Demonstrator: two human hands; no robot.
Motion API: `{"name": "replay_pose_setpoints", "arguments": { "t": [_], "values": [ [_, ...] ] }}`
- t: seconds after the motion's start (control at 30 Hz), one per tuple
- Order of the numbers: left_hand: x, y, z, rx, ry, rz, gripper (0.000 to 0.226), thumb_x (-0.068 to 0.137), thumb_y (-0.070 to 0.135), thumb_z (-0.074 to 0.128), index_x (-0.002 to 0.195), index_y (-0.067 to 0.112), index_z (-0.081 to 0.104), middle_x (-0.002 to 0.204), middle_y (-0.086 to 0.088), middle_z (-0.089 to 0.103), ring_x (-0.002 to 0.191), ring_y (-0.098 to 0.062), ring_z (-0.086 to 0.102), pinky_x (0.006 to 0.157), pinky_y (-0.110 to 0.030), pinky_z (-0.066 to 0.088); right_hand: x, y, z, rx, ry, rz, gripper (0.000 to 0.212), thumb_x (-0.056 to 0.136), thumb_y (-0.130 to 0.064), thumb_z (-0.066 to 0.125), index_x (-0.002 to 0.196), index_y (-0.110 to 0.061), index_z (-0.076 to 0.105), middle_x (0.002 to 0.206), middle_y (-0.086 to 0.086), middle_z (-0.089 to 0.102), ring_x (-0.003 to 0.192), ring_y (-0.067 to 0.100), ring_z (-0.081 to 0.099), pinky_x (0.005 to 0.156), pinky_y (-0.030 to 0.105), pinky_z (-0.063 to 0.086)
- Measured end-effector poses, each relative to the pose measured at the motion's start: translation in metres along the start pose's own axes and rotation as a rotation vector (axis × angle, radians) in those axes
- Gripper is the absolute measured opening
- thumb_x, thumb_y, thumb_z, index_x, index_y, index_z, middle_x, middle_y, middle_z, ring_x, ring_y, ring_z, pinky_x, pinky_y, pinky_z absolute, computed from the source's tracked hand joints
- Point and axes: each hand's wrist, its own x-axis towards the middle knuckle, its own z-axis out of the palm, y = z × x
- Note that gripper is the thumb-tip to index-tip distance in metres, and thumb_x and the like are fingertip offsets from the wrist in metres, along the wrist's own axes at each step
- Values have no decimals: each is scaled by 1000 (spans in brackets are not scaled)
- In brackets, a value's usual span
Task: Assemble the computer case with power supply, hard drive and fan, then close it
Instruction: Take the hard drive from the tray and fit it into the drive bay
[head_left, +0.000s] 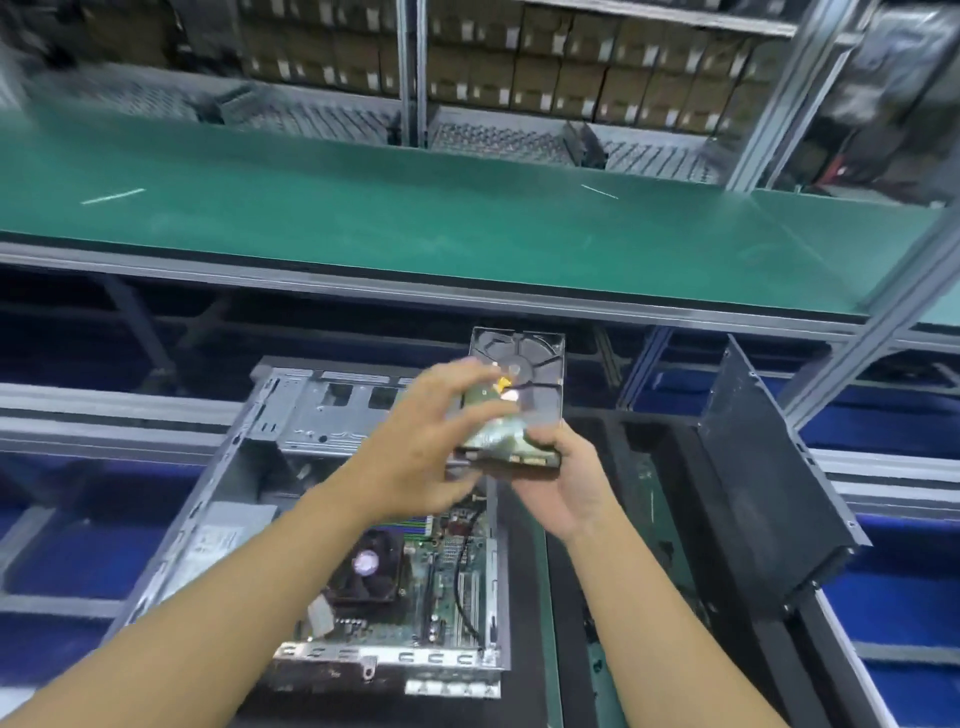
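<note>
An open grey computer case (291, 426) lies on its side below me, its motherboard (441, 582) and black CPU fan (366, 564) showing. A silver power supply (228, 535) sits inside at the left. Above the case's right edge I hold a hard drive (524, 384), circuit board up. My right hand (566, 483) grips its near end from below. My left hand (415, 441) is blurred, with fingers spread over the drive's left side; whether they touch it is unclear.
A black side panel (769, 478) leans tilted at the right over a black case or tray (654, 467). A green conveyor belt (415, 218) runs across behind. Shelves of boxes (571, 67) stand beyond it. Blue bins (893, 597) line the lower rack.
</note>
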Motion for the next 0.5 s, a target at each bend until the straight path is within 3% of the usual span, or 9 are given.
{"name": "replay_pose_setpoints", "arguments": {
  "t": [0.07, 0.1, 0.17, 0.23, 0.37, 0.43, 0.5],
  "values": [
    [-31, -15, -5, -222, -69, -327, 83, 78, 39, 68, 150, 38, 28, 161, 10, 17, 147, -14, 23, 115, -41, 27, 1, 16, 6, 43, 59, 7, 73, 69, 5, 57, 141, -2, 48, 137, 32, 57, 114, 47, 59, 97, 62, 49],
    [-42, -21, -5, -416, -92, -507, 85, 79, 45, 67, 150, 46, 20, 159, 17, 17, 144, -7, 26, 113, -39, 30, 1, 23, 9, 75, 82, 32, 85, 65, 6, 57, 148, 0, 40, 142, 34, 53, 119, 48, 56, 95, 60, 50],
    [-56, -30, -1, -802, -79, -751, 73, 83, 48, 64, 145, 47, 26, 150, 20, 34, 133, 2, 42, 112, -38, 39, 3, 36, 16, 90, 119, 77, 98, 58, 3, 61, 151, 7, 31, 146, 35, 47, 122, 48, 53, 95, 56, 50],
    [-62, -35, 6, -1027, -57, -827, 58, 89, 47, 63, 141, 40, 39, 144, 14, 48, 124, 0, 54, 108, -38, 46, 3, 46, 22, 65, 138, 101, 87, 60, 0, 60, 143, 14, 37, 139, 33, 53, 117, 46, 53, 97, 53, 51],
    [-58, -31, 16, -1232, 41, -962, 47, 83, 56, 70, 124, 40, 53, 128, 5, 65, 111, -11, 66, 90, -29, 55, 4, 63, 21, 54, 181, 123, 72, 68, 0, 53, 140, 8, 45, 124, 30, 60, 104, 43, 61, 82, 49, 58],
    [-56, -29, 20, -1265, 112, -1078, 29, 86, 39, 72, 111, 36, 58, 111, 4, 73, 96, -7, 71, 76, -22, 56, 1, 74, 20, 31, 221, 158, 68, 70, 1, 53, 138, 5, 48, 120, 28, 63, 103, 43, 61, 87, 52, 56],
    [-61, -28, 25, -1283, 76, -1176, 17, 91, 22, 69, 108, 21, 64, 101, -2, 76, 86, -15, 72, 75, -31, 58, -4, 88, 19, -9, 273, 202, 66, 70, 0, 55, 136, 3, 49, 115, 27, 64, 99, 43, 61, 85, 53, 58]
  ]
}}
